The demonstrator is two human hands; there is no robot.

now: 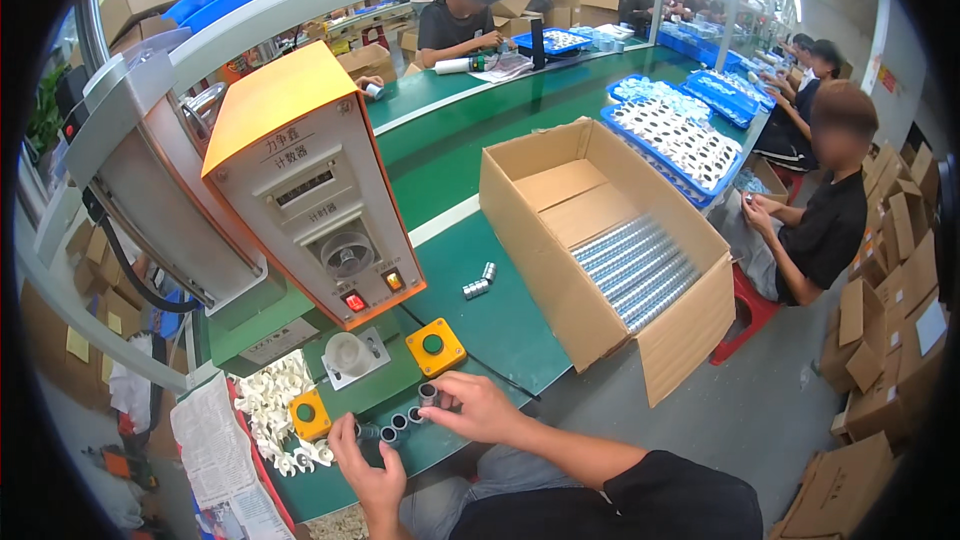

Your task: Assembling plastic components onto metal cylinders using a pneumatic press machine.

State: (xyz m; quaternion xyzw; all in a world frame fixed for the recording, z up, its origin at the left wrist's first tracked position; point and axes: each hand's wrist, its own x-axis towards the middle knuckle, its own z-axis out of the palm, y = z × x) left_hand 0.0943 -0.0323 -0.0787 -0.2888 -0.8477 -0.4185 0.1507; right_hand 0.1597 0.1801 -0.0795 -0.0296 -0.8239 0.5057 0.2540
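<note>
My right hand (485, 408) pinches a short metal sleeve (428, 393) between thumb and fingers, at the front edge of the green bench. Beside it, several similar metal sleeves (400, 421) stand in a short row, their dark open ends up. At the row's left end is my left hand (368, 475), thumb and fingers apart around the nearest sleeves; whether it touches them I cannot tell. Behind the hands stands a green-based press with a round white fixture (348, 353). A yellow box with a green button (433, 343) sits on each side of it.
White plastic parts (268, 410) are heaped left of the press, beside newspaper (220, 460). An orange-topped control box (310, 190) rises behind the fixture. Loose metal sleeves (478, 285) lie near an open carton (560, 270) holding rows of metal pieces. A co-worker (830, 190) sits at right.
</note>
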